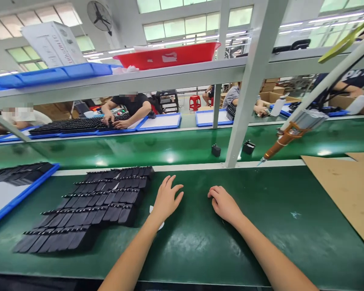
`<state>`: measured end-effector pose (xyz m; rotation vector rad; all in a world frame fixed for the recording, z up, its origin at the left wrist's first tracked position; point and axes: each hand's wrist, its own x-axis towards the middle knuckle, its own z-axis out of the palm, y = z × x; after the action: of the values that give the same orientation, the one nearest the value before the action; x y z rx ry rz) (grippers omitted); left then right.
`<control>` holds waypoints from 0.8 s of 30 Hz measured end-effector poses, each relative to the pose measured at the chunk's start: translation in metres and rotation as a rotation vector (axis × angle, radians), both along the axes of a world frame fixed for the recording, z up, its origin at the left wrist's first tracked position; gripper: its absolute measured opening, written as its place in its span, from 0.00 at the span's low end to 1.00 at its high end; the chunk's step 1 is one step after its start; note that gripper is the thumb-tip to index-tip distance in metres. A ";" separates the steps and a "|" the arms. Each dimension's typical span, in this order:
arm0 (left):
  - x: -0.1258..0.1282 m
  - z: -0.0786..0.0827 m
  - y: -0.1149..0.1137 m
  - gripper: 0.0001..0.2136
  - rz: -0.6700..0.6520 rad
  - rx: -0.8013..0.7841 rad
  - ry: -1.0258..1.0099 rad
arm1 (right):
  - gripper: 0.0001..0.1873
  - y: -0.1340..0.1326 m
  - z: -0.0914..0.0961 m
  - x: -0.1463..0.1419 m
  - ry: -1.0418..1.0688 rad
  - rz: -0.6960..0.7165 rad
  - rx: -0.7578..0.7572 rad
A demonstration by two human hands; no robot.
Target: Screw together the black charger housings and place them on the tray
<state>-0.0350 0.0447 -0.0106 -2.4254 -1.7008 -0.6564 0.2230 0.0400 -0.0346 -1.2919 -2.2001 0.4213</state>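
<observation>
My left hand (166, 199) lies flat on the green bench mat (200, 242) with its fingers spread, holding nothing. It rests just right of several rows of black flat parts (91, 208) laid overlapping on the mat. A small white scrap (160, 225) shows under the left wrist. My right hand (223, 203) rests on the mat a little to the right, fingers curled under into a loose fist, with nothing visible in it.
An orange-handled tool (283, 139) hangs over the bench at right. A cardboard sheet (348, 190) lies at far right, a blue tray (15, 198) at left. Two small black parts (216, 150) sit on the conveyor. Other people work across it.
</observation>
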 end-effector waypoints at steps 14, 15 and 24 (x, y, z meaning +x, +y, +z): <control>0.023 -0.022 -0.004 0.10 -0.224 0.013 -0.235 | 0.30 0.065 0.021 -0.012 0.063 -0.154 -0.060; 0.024 -0.023 -0.004 0.10 -0.232 0.017 -0.243 | 0.32 0.086 0.027 -0.015 0.054 -0.191 -0.061; 0.017 -0.029 0.005 0.11 -0.143 0.010 -0.331 | 0.20 0.198 0.054 -0.054 0.003 -0.425 -0.221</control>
<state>-0.0182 0.0499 -0.0396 -2.5631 -1.6288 -1.1379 0.1694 0.2378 0.0193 -1.8226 -1.8428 0.5039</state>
